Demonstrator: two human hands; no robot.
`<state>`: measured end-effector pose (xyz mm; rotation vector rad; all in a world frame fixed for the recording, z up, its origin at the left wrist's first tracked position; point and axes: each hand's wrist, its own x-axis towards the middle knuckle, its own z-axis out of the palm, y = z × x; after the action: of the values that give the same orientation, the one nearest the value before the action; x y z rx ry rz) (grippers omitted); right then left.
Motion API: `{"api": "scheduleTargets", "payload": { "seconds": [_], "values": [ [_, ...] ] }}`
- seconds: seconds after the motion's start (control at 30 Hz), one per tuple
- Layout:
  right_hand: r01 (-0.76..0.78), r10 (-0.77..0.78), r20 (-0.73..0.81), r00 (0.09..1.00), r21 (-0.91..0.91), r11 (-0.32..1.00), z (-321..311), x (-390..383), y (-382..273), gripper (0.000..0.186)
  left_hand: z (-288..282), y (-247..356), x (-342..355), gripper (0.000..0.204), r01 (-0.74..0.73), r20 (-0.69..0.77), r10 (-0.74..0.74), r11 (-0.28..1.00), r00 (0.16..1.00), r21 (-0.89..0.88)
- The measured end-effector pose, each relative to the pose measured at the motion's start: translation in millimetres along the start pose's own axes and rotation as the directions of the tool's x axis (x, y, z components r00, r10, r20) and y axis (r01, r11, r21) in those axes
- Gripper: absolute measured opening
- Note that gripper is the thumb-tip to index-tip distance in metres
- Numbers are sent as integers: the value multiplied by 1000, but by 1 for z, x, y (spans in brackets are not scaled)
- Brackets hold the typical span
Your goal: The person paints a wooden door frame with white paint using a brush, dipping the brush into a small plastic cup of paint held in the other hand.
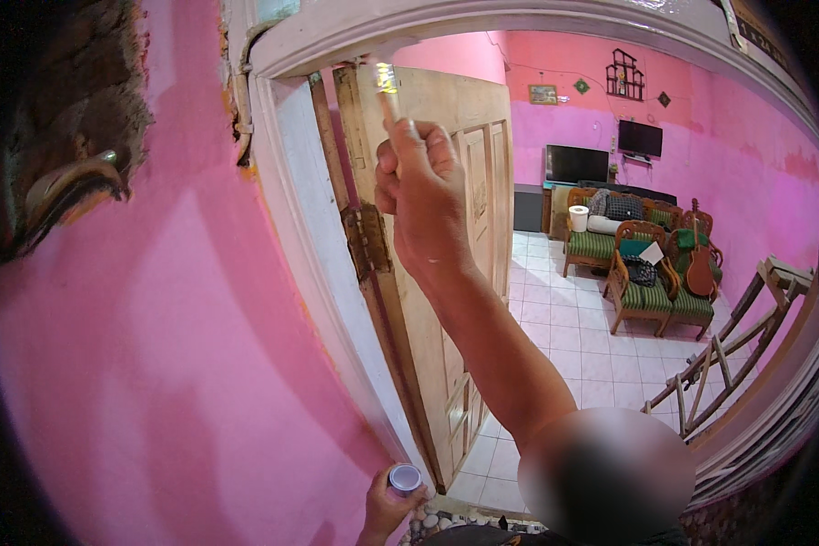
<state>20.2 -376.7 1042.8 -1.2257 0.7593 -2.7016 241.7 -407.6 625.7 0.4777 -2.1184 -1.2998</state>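
Clenched in the right hand (419,187), a thin paintbrush (388,89) is being worked along the wooden door's (469,136) top edge — a small round tin (405,478) is being gripped by the left hand (384,508) — a reload likely being called for next.

Right hand (423,187) raised with a thin brush (387,86) against the wooden door's (469,182) upper edge, left hand (387,505) low (beside the pink wall (173,346)) gripping a small can (405,477).

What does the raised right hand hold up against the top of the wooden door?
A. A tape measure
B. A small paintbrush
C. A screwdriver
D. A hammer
B: the right hand grips a small paintbrush, bristles up at the door top.
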Motion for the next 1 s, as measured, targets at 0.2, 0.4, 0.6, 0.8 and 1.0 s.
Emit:
{"api": "scheduleTargets", "payload": {
  "seconds": [0.2, 0.4, 0.6, 0.8, 1.0],
  "values": [
    [-152, 167, 53, 985, -212, 965, -14, 1, -18, 18, 5, 4, 4, 58, -17, 26, 19, 998, 999, -60],
    [-9, -2, -58, 998, -179, 984, -38, -20, -71, 21, 12, -2, 5, 59, -121, 31, 119, 991, 992, 63],
    [331, -343, -191, 920, -89, 939, -97, -37, -132, 18, 20, 5, 12, 56, -152, 99, 147, 988, 984, 41],
    [535, -503, -264, 823, 62, 843, -98, -40, -132, 20, 25, 1, 10, 56, -148, 88, 150, 989, 985, -28],
    [233, -237, -152, 960, -44, 972, -40, -42, -65, 16, 23, 13, 8, 57, -100, 97, 99, 995, 990, 5]
  ]
}}
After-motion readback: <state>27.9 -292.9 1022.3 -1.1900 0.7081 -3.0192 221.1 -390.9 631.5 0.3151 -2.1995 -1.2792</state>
